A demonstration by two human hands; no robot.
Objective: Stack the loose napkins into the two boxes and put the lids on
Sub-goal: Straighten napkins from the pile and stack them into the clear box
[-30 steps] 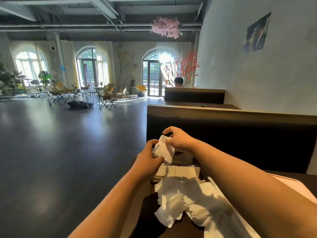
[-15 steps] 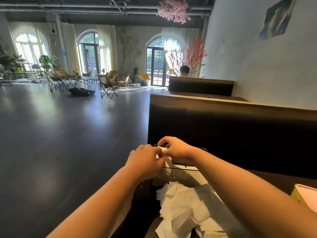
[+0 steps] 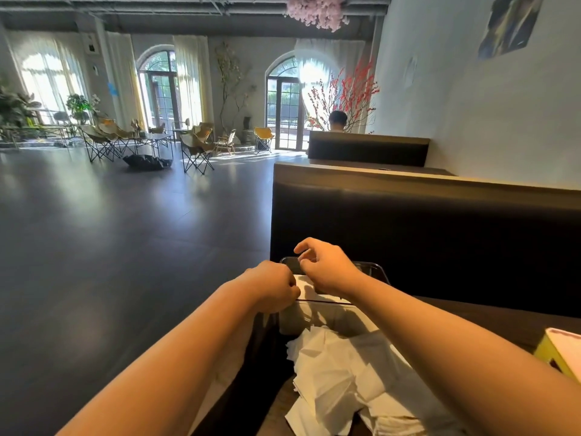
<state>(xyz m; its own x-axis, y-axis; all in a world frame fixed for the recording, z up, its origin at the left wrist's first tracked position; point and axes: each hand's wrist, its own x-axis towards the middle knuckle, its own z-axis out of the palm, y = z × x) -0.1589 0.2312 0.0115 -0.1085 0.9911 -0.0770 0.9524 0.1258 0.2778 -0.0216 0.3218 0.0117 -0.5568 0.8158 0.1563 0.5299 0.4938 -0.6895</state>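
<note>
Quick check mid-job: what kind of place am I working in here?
Probably a café or restaurant dining room: padded booth backs stand ahead, folding chairs sit near arched glass doors, and loose napkins lie heaped in front.

Left hand [image 3: 273, 286] and right hand [image 3: 327, 269] hide much of the clear box [image 3: 374, 268]; napkin pile [image 3: 339, 379] and yellow box [image 3: 559, 354] are cropped.

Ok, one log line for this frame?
clear box: no lid | left hand: curled at napkin in box, grip unclear | right hand: over box, grip unclear | loose napkin pile: on table
</note>
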